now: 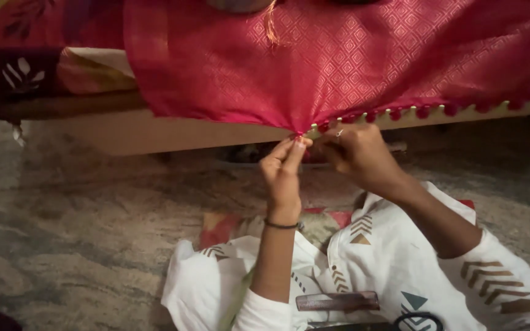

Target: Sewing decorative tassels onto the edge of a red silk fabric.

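The room is dim and warm-toned, the light soft and even. The pink cloth (351, 61) shows a faint sheen across the top of the frame. Deep shadow sits under the ledge at centre. Everything looks slightly soft, corners darkest.

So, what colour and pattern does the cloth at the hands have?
The cloth is pinkish red with a woven diamond pattern, seen best in the head view.

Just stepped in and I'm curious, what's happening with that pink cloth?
A person sitting on the floor works with both bare hands at the hem of a pink-red patterned woven cloth draped over a low ledge. The left hand pinches the hem's lowest point; the right hand grips just beside it, where a row of small red tassel knots runs along the hem. A brown comb lies in the lap.
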